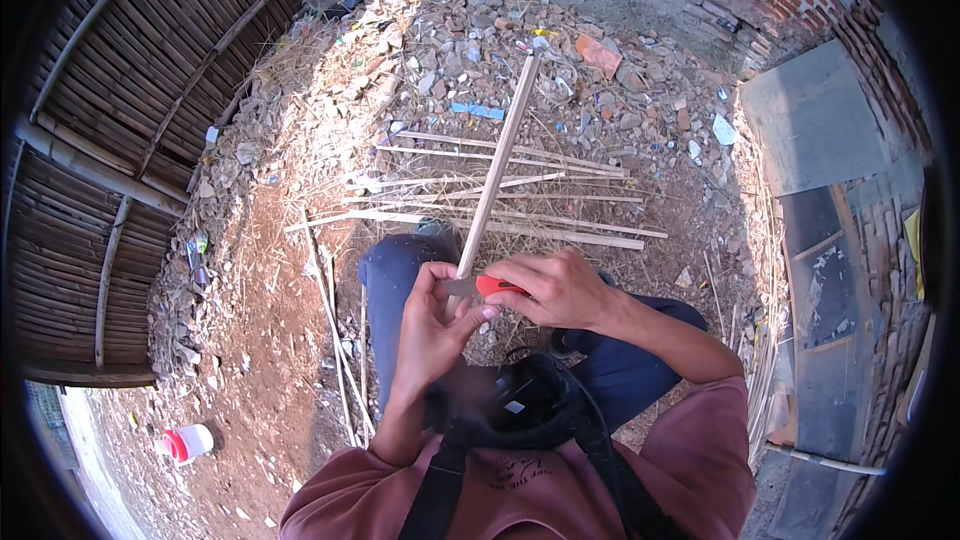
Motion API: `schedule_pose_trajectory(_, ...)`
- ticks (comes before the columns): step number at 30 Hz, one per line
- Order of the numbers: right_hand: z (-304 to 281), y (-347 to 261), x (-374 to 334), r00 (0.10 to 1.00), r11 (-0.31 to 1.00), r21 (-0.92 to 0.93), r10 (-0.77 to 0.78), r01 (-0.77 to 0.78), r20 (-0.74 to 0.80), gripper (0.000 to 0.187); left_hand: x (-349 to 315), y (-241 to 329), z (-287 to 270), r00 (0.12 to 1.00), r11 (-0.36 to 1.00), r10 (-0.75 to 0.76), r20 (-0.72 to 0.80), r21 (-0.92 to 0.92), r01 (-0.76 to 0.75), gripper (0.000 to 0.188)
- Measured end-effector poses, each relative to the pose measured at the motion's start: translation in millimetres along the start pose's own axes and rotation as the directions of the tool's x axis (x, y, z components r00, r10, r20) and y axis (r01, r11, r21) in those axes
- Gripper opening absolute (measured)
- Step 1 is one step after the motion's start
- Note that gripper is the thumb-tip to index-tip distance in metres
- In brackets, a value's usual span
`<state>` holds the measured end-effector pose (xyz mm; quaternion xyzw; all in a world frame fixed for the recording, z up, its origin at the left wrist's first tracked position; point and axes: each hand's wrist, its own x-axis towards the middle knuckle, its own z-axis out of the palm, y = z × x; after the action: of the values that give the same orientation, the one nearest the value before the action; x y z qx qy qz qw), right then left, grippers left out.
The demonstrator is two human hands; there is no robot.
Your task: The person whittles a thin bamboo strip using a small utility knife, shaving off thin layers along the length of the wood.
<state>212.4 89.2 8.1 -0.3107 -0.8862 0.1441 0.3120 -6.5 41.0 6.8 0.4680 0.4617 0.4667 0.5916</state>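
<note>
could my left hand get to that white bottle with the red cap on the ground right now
Probably not. The left hand is gripping the near end of the bamboo strip, and the white bottle lies well off to the left on bare dirt. Nothing blocks it; it just looks too far.

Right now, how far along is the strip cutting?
Done, it seems: several thin split strips lie spread on the ground ahead. In hand: the left hand grips the near end of one long bamboo slat, and the right hand holds a red-handled knife against it. Left: that slat looks uncut along its length; I cannot make out other whole slats waiting.
</note>
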Motion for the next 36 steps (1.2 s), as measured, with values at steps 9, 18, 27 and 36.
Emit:
schedule_pose_trajectory(9,0.7,-13.5,1.5,0.996,0.997,-0.069,0.031,-0.037,-0.081,0.029,-3.9,-1.5,-0.3,0.998,0.994,0.011,-0.06,0.11,-0.005,0.024)
schedule_pose_trajectory(18,-0.8,-18.5,1.3,0.996,0.979,-0.2,0.019,-0.035,-0.082,0.032,-3.4,0.5,1.0,0.997,0.986,0.006,-0.078,0.165,0.007,0.02)
schedule_pose_trajectory(27,-1.0,-22.6,0.5,0.995,0.968,-0.245,0.025,-0.048,-0.1,0.035,-3.9,5.5,6.1,0.993,0.976,0.05,-0.104,0.218,-0.026,0.019)
schedule_pose_trajectory(36,2.3,-22.4,-0.7,0.989,0.967,-0.241,0.042,-0.076,-0.144,0.036,-3.4,3.9,10.3,0.982,0.951,0.112,-0.15,0.302,-0.063,0.023)
